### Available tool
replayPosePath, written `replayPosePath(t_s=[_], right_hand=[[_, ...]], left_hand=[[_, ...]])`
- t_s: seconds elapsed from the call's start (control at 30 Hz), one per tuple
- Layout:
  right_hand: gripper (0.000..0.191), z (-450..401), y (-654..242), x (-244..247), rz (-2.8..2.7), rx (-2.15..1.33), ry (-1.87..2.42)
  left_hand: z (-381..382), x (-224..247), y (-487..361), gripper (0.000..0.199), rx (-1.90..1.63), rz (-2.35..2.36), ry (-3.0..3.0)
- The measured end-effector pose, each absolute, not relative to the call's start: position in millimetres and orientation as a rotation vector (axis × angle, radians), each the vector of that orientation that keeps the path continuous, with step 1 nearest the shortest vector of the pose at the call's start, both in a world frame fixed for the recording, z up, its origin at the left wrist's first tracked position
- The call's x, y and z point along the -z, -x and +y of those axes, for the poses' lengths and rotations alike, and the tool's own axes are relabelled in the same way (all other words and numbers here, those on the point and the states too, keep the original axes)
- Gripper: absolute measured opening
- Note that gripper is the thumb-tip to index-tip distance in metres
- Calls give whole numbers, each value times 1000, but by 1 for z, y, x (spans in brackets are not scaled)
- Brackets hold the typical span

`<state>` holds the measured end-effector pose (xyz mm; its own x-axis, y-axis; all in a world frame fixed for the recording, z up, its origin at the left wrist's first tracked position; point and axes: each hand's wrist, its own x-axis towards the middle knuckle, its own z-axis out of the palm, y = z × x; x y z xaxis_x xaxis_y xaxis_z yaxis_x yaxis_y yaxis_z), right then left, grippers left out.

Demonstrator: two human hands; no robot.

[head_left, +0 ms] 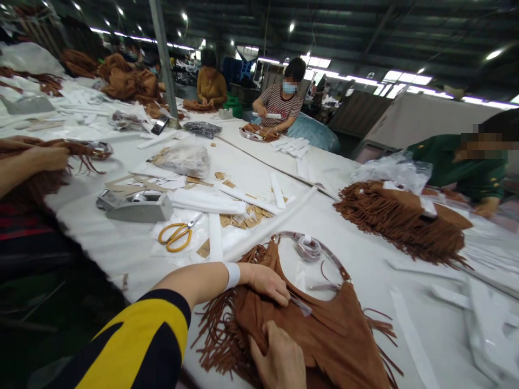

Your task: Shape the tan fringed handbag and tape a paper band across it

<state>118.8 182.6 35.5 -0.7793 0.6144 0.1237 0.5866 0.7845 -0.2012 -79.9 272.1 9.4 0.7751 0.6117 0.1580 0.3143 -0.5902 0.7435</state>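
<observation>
A brown suede bag with long fringes [308, 335] lies on the white-covered table right in front of me. My left hand [265, 283], with a white band at the wrist, grips the bag's upper edge beside a small transparent plastic strip [300, 306]. My right hand [279, 362] holds a fold of the suede lower down. A looped strap [310, 248] with a plastic-wrapped coil runs from the bag across the table. The bag's lower part is cut off by the bottom of the view.
Yellow-handled scissors [175, 235] and a grey tape dispenser [140, 208] sit to my left among white paper strips. Another fringed bag [399, 221] lies to the right. Co-workers sit along the tables, and a person's hands [40, 159] hold fringed suede at far left.
</observation>
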Motion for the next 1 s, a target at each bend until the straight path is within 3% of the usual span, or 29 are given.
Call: replayPosePath(t_s=[0.13,0.3,0.47,0.57,0.83,1.0], right_hand=[[12,188,-134,-9,-2647,-99,703],[19,187,-126,-16,-2672,-166,833],[25,186,-121,-32,-2667,-218,830],[24,187,-122,-34,-2682,-248,805],[19,179,-122,-32,-2706,-184,888],[19,176,-121,-23,-2696,-14,895]], left_hand=[[274,-10,80,24,-553,686,-2222],[268,-22,81,19,-594,745,-2212],[218,-51,95,45,-675,1027,-2246],[188,-60,102,56,-488,1022,-2389],[186,-53,77,29,-193,1009,-2742],[185,-37,81,22,-266,1046,-2694]])
